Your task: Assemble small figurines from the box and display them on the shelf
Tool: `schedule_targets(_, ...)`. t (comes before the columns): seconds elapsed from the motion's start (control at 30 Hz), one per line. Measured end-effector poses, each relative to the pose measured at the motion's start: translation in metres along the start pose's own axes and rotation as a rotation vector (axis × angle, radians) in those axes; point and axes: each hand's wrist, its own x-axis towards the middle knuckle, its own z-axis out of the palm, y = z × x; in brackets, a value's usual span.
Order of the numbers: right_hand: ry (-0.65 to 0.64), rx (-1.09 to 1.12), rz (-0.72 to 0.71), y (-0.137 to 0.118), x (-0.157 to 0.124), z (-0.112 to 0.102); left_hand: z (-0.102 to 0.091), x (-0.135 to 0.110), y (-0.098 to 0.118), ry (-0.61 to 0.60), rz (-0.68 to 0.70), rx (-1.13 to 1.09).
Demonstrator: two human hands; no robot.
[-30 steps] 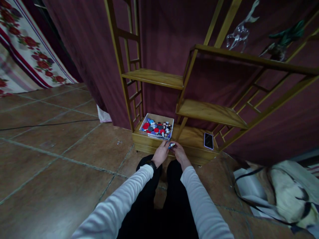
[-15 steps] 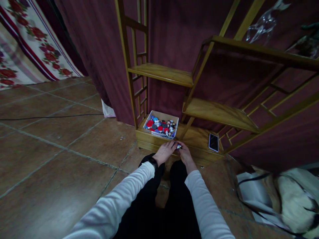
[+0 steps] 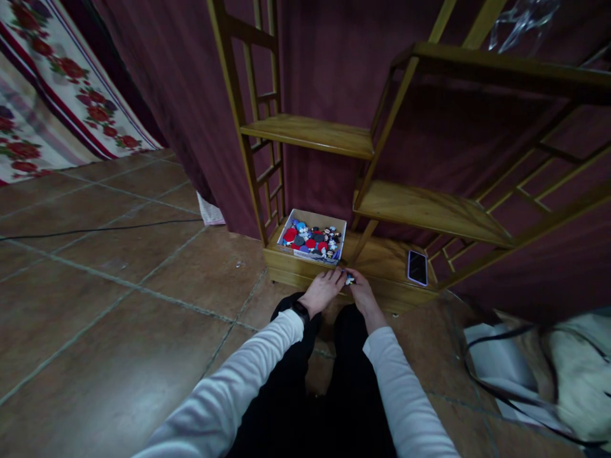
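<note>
A small figurine (image 3: 350, 279), white with dark and yellow bits, is pinched between my two hands just in front of the low wooden shelf. My left hand (image 3: 324, 290) closes on it from the left, its fingertips covering part of it. From the right, my right hand (image 3: 363, 295) grips it with bent fingers. Just beyond my hands, a shallow cardboard box (image 3: 344, 238) sits on the shelf base. It holds several small figurines (image 3: 333, 236) and red, grey and purple round pieces (image 3: 290, 235).
The wooden display shelf (image 3: 305, 133) rises ahead, its boards at staggered heights. On its base, right of my hands, lies a phone (image 3: 417, 268). A bag (image 3: 577, 369) with a dark strap rests on the floor at right. A black cable (image 3: 100, 229) crosses the tiles at left.
The view has shifted slightly, so the box and shelf appear a little to the right. Both hands keep hold of the figurine, with barely any movement relative to the shelf.
</note>
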Motion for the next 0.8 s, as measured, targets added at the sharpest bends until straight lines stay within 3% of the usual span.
schedule_targets(0.17, 0.021, 0.024, 0.014, 0.0, 0.0, 0.003, 0.003, 0.002, -0.005, 0.006, -0.067, -0.283)
schedule_targets(0.43, -0.014, 0.094, 0.074, -0.005, -0.002, 0.01, 0.011, 0.008, -0.018, 0.153, -0.18, -0.771)
schedule_targets(0.6, -0.058, 0.125, 0.1, -0.012, -0.005, 0.009, 0.023, 0.013, -0.028, 0.195, -0.386, -1.132)
schedule_targets(0.8, 0.019, 0.173, 0.137, -0.018, -0.007, 0.01, 0.025, 0.015, -0.032, 0.193, -0.598, -1.515)
